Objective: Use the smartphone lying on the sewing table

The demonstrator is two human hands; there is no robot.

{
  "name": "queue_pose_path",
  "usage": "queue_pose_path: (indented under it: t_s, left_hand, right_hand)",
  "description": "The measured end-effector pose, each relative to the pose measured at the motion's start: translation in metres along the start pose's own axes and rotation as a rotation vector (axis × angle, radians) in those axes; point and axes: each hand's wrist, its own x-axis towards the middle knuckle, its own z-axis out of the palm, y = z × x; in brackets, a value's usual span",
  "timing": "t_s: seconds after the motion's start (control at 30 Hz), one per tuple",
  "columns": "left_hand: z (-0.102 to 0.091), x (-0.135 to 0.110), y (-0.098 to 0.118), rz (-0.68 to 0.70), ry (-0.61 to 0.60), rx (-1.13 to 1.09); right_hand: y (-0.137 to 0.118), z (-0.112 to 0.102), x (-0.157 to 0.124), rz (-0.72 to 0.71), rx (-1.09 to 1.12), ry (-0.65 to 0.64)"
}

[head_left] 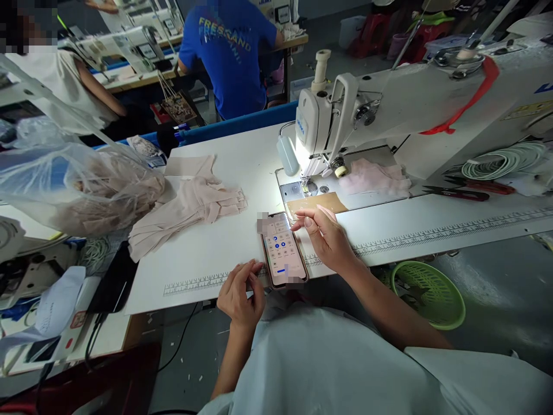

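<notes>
A smartphone (283, 251) with a lit screen of round icons lies on the white sewing table at its front edge. My right hand (324, 237) hovers at the phone's upper right side, fingers loosely bent and holding nothing. On the other side, my left hand (242, 291) rests at the table edge, its half-curled, empty fingers close to the phone's left side. Just behind the phone, a piece of tan card (317, 203) lies by the needle area of the sewing machine (311, 124). Crumpled pink fabric (375, 177) sits under the machine arm.
Pale fabric pieces (190, 204) are heaped on the left, beside a plastic bag (99, 190) of cloth. Thread snips (458, 193) and coiled cord (503, 161) lie right. A green basket (449, 297) stands below the table. Other people sit ahead, one in a blue shirt (224, 52).
</notes>
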Motion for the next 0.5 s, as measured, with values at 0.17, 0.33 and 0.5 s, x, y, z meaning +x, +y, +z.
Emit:
queue_pose_path:
  t_s: [0.17,0.33,0.5]
  left_hand:
    - [0.0,-0.001,-0.001,-0.003,-0.006,0.001]
    - [-0.001,0.004,0.001,0.007,-0.001,0.007]
    - [0.0,0.003,0.002,0.001,-0.01,-0.001]
  right_hand:
    - [-0.001,0.004,0.001,-0.065,0.007,-0.098]
    - [0.001,0.015,0.001,-0.085,-0.044,-0.177]
    - [-0.002,0.012,0.004,-0.096,-0.029,-0.131]
